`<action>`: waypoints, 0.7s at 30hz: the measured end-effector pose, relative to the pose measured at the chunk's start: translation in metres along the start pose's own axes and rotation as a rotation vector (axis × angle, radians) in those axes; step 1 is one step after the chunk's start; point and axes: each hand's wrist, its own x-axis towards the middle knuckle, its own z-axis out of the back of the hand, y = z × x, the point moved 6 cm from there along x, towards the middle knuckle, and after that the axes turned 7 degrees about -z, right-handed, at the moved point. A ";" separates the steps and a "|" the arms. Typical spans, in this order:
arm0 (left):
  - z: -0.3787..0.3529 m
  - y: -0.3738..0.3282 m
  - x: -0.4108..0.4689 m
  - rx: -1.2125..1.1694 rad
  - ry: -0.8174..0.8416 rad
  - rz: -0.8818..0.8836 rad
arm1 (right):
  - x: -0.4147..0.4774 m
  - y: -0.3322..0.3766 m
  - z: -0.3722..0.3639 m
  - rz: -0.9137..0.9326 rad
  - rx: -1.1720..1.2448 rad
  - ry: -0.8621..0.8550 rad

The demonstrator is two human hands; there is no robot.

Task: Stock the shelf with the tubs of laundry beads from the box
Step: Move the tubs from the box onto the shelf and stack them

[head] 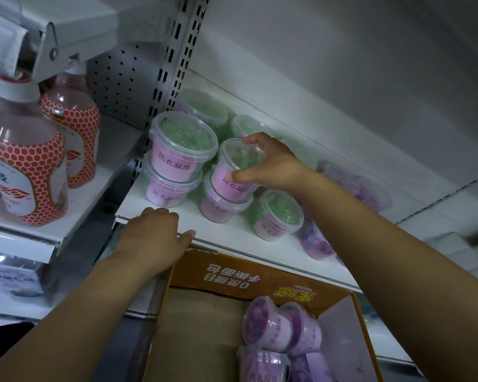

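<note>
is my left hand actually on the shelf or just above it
Touching. The head view shows the left hand resting on the front edge of the shelf, with no gap visible between them.

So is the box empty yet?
Not empty: several purple tubs lie tipped on their sides in the right corner of the box.

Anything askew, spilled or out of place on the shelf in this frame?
Yes: the green-bead tub gripped by the right hand sits tilted atop the lower tub, not yet flat. No spill or damage shows.
</note>
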 end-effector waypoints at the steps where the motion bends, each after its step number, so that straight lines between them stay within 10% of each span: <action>1: 0.000 0.000 0.000 0.001 -0.001 -0.005 | -0.001 -0.001 0.000 -0.007 0.016 -0.006; 14: -0.011 0.004 -0.003 -0.013 -0.051 -0.056 | -0.016 -0.007 -0.006 -0.029 0.118 -0.018; 21: -0.015 -0.013 -0.043 -0.267 -0.313 -0.004 | -0.075 -0.036 -0.018 0.089 0.425 -0.369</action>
